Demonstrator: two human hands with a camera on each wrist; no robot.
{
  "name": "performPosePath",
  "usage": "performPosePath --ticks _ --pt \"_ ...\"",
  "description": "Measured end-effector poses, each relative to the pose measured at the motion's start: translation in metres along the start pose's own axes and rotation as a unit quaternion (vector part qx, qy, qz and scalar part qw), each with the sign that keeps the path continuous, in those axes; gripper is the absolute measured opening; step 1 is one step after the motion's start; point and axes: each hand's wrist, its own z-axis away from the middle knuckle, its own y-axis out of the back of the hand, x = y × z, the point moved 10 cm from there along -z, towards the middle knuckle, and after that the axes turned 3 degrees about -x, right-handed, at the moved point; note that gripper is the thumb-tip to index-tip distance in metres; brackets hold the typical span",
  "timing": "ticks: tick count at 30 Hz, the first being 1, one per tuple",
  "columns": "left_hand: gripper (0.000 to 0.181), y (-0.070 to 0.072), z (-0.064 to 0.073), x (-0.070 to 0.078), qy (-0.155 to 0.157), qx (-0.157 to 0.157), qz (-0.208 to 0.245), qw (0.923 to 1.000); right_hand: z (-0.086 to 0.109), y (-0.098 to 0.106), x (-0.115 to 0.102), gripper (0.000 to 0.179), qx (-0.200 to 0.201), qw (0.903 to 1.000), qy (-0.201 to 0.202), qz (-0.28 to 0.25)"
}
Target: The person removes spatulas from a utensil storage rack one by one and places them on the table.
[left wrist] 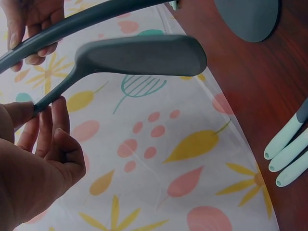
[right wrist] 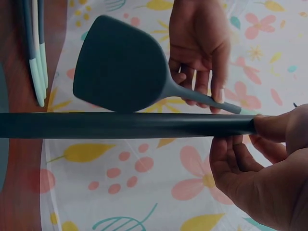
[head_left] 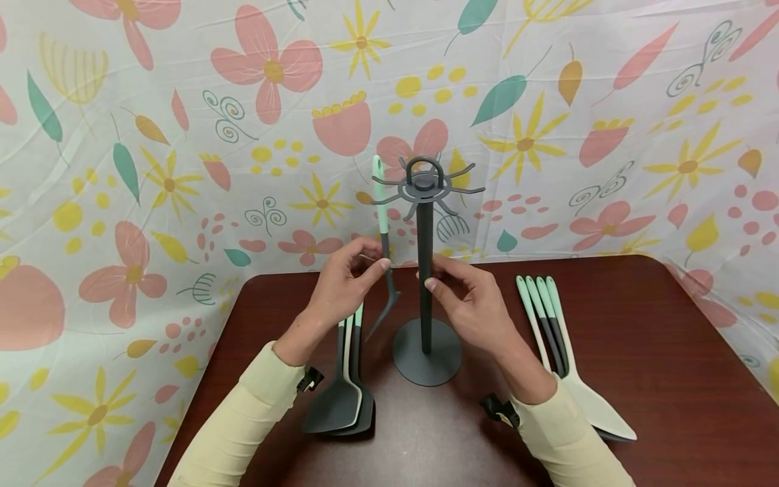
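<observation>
My left hand (head_left: 341,281) pinches a dark grey spatula (left wrist: 144,55) by its shaft, the mint-green handle pointing up and the broad blade hanging down. The handle's top is beside the left hooks of a dark grey utensil stand (head_left: 425,237); whether a hook passes through its hole I cannot tell. My right hand (head_left: 471,301) grips the stand's upright pole (right wrist: 144,126) between thumb and fingers. The round base (head_left: 447,368) rests on the table. In the right wrist view the flat blade shows just behind the pole.
Several utensils with mint handles (head_left: 349,318) lie stacked on the table's left side, heads toward me. Another group (head_left: 599,406) lies on the right, partly behind my right forearm. The dark red-brown table (head_left: 681,352) ends at a flowered cloth (head_left: 292,169).
</observation>
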Motion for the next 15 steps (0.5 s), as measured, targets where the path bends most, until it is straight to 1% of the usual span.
performPosePath --ticks 9,15 --pt "0.016 0.0052 0.0033 -0.006 0.004 0.011 -0.004 0.9999 -0.0004 0.0 -0.0005 0.037 0.002 1.0 0.0 0.007" --pt "0.014 0.008 0.0062 -0.0095 0.01 0.012 -0.011 0.9998 -0.0008 0.0002 0.0008 0.038 0.001 1.0 -0.003 -0.006"
